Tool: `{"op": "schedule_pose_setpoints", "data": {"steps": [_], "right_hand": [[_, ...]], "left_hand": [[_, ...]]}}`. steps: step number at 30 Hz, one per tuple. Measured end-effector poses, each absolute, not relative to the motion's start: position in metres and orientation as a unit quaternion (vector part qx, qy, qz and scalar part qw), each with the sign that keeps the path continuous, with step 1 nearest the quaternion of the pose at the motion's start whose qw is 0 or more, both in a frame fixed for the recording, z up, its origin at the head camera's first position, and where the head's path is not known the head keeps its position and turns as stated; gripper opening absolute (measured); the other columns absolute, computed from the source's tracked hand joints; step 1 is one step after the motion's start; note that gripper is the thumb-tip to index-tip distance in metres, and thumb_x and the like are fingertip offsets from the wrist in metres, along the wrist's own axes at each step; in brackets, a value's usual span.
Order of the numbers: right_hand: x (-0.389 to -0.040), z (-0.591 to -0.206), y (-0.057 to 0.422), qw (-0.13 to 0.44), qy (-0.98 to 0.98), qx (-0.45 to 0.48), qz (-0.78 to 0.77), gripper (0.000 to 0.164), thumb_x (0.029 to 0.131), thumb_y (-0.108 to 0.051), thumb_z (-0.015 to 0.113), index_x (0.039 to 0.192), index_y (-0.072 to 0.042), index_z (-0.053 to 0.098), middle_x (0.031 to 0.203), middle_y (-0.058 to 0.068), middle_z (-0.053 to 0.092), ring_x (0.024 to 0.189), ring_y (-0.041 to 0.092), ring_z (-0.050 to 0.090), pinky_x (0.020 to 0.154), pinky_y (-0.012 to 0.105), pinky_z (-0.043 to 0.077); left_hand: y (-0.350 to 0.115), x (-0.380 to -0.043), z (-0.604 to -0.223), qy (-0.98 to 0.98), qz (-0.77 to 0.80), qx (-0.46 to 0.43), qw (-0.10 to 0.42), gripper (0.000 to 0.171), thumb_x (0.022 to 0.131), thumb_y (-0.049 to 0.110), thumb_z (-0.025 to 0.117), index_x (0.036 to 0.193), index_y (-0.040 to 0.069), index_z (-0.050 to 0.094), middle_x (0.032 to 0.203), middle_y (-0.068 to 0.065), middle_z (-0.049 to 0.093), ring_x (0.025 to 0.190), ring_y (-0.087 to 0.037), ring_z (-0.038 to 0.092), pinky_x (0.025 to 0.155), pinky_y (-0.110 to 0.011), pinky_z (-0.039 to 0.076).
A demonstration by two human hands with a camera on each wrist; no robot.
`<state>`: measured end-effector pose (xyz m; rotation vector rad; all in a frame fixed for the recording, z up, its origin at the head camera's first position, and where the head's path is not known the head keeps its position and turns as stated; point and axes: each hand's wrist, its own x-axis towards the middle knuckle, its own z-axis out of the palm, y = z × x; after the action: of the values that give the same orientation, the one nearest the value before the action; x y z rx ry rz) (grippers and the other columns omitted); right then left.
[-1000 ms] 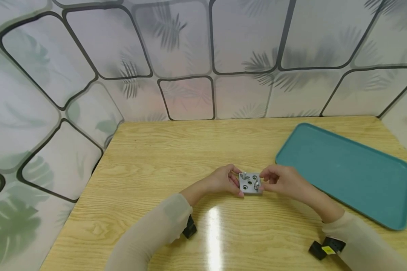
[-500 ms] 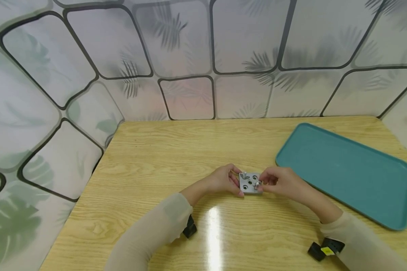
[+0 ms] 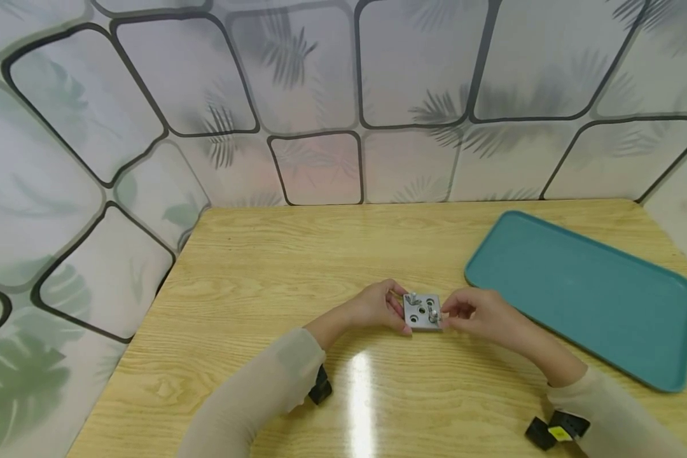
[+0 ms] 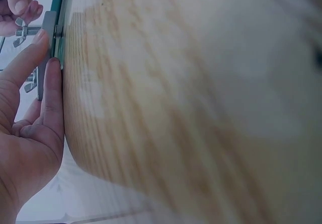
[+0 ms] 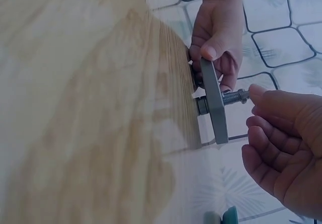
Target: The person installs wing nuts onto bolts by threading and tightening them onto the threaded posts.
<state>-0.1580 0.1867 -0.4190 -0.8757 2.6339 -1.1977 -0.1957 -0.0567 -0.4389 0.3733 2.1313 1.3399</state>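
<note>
In the head view my left hand (image 3: 374, 307) grips the left side of a square grey metal plate (image 3: 425, 326), thumb and fingers on its edges. The plate has several round holes. Two bolts carry wing nuts, one wing nut (image 3: 413, 298) at the upper left and another wing nut (image 3: 434, 315) at the lower right. A bolt head (image 5: 202, 105) shows on the plate's back. My right hand (image 3: 483, 315) is beside the lower-right wing nut, fingers loosely curled. A small gap separates its fingertips from the wing nut (image 4: 20, 22) in the left wrist view; nothing is pinched.
A blue-green tray (image 3: 584, 292) lies on the right of the wooden table (image 3: 263, 254). Patterned wall covering (image 3: 315, 165) rises behind the table's back edge. Black devices, including a black device (image 3: 558, 427), are worn at both wrists.
Half a second ago the right fingertips were on the lower-right wing nut; now the right hand has drawn back slightly to the right. The left hand and plate have stayed put.
</note>
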Motion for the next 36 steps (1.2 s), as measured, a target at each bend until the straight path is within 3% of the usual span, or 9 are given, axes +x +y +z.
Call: {"op": "schedule_pose_setpoints", "data": {"steps": [9,19,30,36], "right_hand": [[-0.164,-0.423,0.184,0.01,0.875,-0.297,-0.383,0.018,0.076,-0.006,0.077,0.091,-0.004,0.067,0.074,-0.006,0.06,0.063,-0.001,0.052,0.053,0.022,0.047],[-0.168,-0.422,0.174,0.034,0.881,-0.282,-0.378,0.022,0.075,-0.011,0.079,0.092,-0.004,0.067,0.074,-0.006,0.061,0.063,0.0,0.053,0.055,0.023,0.047],[-0.162,-0.418,0.181,0.055,0.88,-0.282,-0.378,0.013,0.079,-0.009,0.076,0.089,-0.008,0.067,0.072,-0.007,0.059,0.062,0.0,0.051,0.053,0.022,0.046],[-0.159,-0.417,0.185,0.055,0.868,-0.32,-0.377,0.015,0.078,-0.014,0.077,0.088,-0.009,0.067,0.072,-0.009,0.059,0.063,-0.001,0.05,0.052,0.022,0.045]], "left_hand": [[-0.057,-0.196,-0.44,0.801,0.5,0.145,0.295,0.067,0.065,0.005,0.086,0.121,0.004,0.049,0.084,-0.003,0.066,0.075,-0.012,0.062,0.068,-0.022,0.048],[-0.057,-0.195,-0.439,0.802,0.497,0.145,0.299,0.066,0.066,0.007,0.086,0.121,0.005,0.049,0.086,-0.003,0.066,0.076,-0.012,0.062,0.068,-0.023,0.049],[-0.057,-0.195,-0.439,0.803,0.498,0.141,0.295,0.067,0.066,0.006,0.086,0.122,0.004,0.049,0.086,-0.003,0.066,0.076,-0.013,0.062,0.069,-0.023,0.049],[-0.057,-0.197,-0.439,0.801,0.5,0.145,0.295,0.068,0.065,0.005,0.086,0.122,0.003,0.049,0.085,-0.004,0.066,0.075,-0.012,0.062,0.069,-0.022,0.05]]}}
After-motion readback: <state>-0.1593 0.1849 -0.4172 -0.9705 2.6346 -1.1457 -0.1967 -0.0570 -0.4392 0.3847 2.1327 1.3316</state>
